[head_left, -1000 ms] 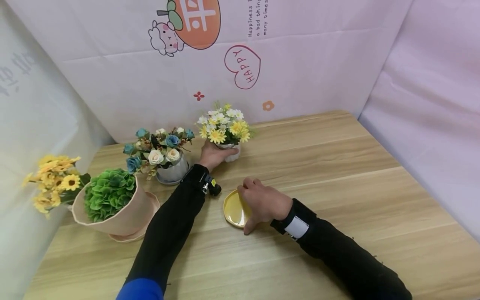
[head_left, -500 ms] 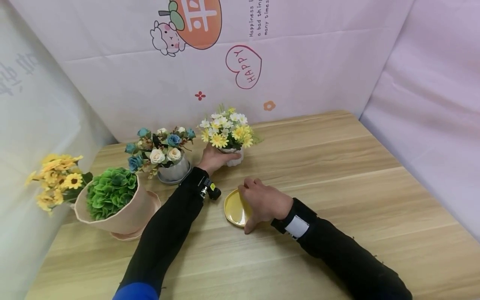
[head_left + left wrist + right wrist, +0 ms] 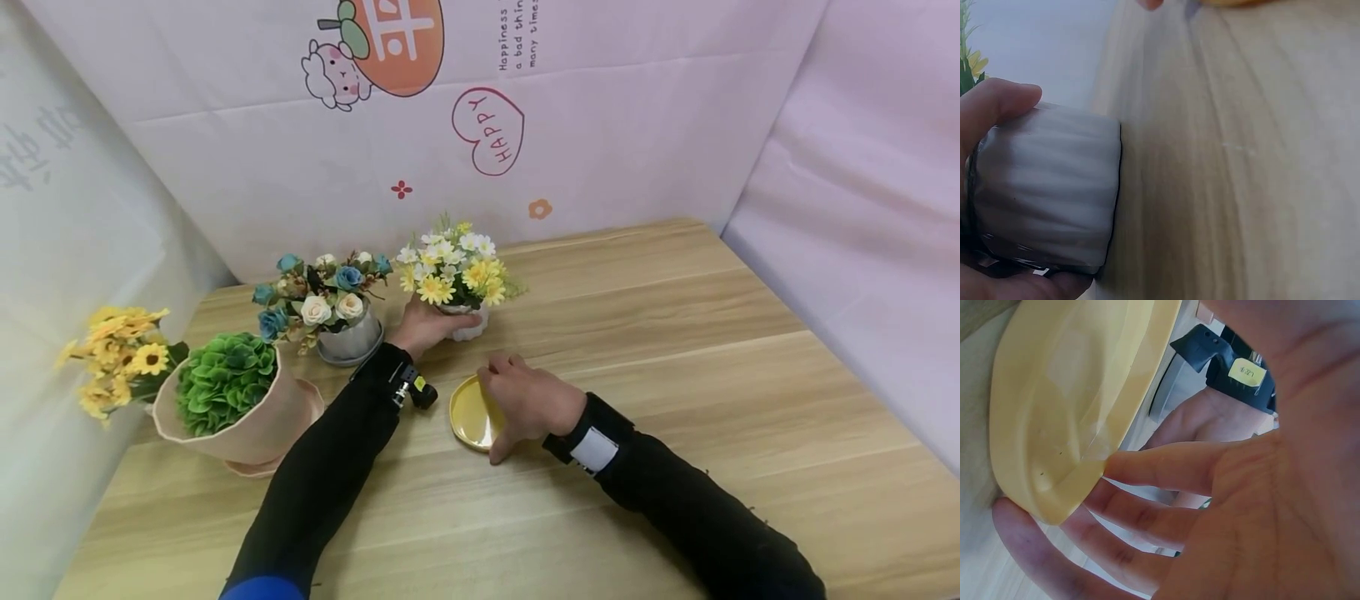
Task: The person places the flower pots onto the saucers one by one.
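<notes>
My left hand (image 3: 427,327) grips a small white fluted pot (image 3: 1050,184) from its left side, with thumb and fingers around it. White and yellow daisies (image 3: 453,265) fill that pot, which stands upright on the table. Closer to me, my right hand (image 3: 528,400) holds the right edge of a shallow yellow saucer (image 3: 471,417). In the right wrist view its fingertips touch the saucer's rim. The saucer lies on the wood, apart from the pot.
Left of the daisies stands a grey-white pot (image 3: 352,342) of blue and cream roses on a saucer. Farther left are a pink planter (image 3: 251,429) with green foliage and some yellow flowers (image 3: 120,358). The wooden table (image 3: 675,333) meets a printed white cloth (image 3: 615,125) behind.
My left hand has drawn the daisy pot slightly toward me and a little to the right. The right hand and the saucer have stayed in place.
</notes>
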